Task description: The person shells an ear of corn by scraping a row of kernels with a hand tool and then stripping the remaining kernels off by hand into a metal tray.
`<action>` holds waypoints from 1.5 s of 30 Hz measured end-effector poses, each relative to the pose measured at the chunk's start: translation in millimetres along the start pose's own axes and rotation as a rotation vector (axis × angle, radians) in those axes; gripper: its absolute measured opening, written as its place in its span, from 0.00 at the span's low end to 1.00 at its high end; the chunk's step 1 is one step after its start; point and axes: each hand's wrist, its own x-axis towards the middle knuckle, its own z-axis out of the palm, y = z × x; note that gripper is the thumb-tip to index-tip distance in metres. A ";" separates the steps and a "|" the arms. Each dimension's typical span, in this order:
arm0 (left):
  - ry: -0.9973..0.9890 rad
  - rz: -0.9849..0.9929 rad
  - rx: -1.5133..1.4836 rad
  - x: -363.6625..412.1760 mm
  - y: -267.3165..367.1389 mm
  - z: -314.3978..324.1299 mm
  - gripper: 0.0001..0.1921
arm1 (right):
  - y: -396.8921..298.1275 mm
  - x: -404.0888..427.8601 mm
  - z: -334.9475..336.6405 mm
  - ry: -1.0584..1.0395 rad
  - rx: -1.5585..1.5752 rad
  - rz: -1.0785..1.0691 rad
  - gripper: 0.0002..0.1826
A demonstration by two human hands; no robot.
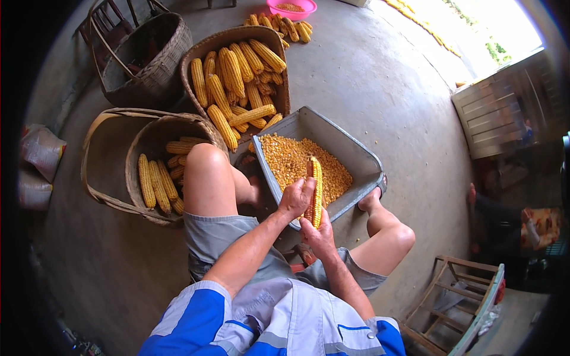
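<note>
A yellow ear of dried corn [317,191] is held lengthwise between my hands above a grey scoop-shaped dustpan-like bin [356,147]. My left hand [297,198] grips its left side around the middle, thumb and fingers against it. My right hand [319,233] wraps the near end. Along the ear's left side, some rows are bare of kernels and reddish cob shows; the right side keeps its full rows. Loose corn kernels [285,155] spread thickly over the bin's floor. The bin stands between my feet.
Whole ears fill a woven scoop basket [286,95] ahead; a handled basket [133,178] by my left knee holds more. Another woven basket [178,58] stands farther left. Beyond lie loose ears [291,31] and a pink basin [307,10]. A wooden rack [441,302] and another person [534,227] are right.
</note>
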 end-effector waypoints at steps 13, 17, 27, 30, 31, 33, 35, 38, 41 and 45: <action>0.011 -0.066 0.041 5.7 -3.5 -4.1 0.32 | 26.6 -1.5 0.4 0.031 -0.288 -0.217 0.31; 0.073 -0.039 -0.009 3.6 -5.1 -0.4 0.28 | 19.8 -4.0 0.8 0.043 -0.344 -0.215 0.30; 0.019 -0.063 -0.194 15.7 -13.0 -3.6 0.34 | 26.9 -10.0 3.4 0.051 -0.326 -0.197 0.32; 0.078 -0.084 -0.034 15.7 -8.9 -6.7 0.34 | 25.9 -14.8 5.7 0.056 -0.417 -0.248 0.37; 0.079 -0.084 -0.034 14.7 -6.9 -6.1 0.34 | 27.6 -14.6 4.9 0.055 -0.417 -0.249 0.37; 0.113 -0.062 -0.036 12.9 -3.5 -5.6 0.32 | 32.3 -12.9 3.1 0.051 -0.380 -0.232 0.37; 0.114 -0.061 -0.037 12.4 -0.8 -5.6 0.29 | 35.3 -11.6 1.4 0.049 -0.372 -0.230 0.37; 0.168 -0.018 -0.079 13.2 -4.4 -4.7 0.28 | 33.5 -12.5 2.9 0.055 -0.362 -0.216 0.38; 0.157 -0.017 -0.146 16.2 -8.7 -4.6 0.28 | 29.7 -13.2 5.1 0.072 -0.390 -0.205 0.38; 0.106 -0.030 -0.343 22.9 -13.0 -5.2 0.31 | 27.4 -14.0 4.4 0.081 -0.503 -0.279 0.39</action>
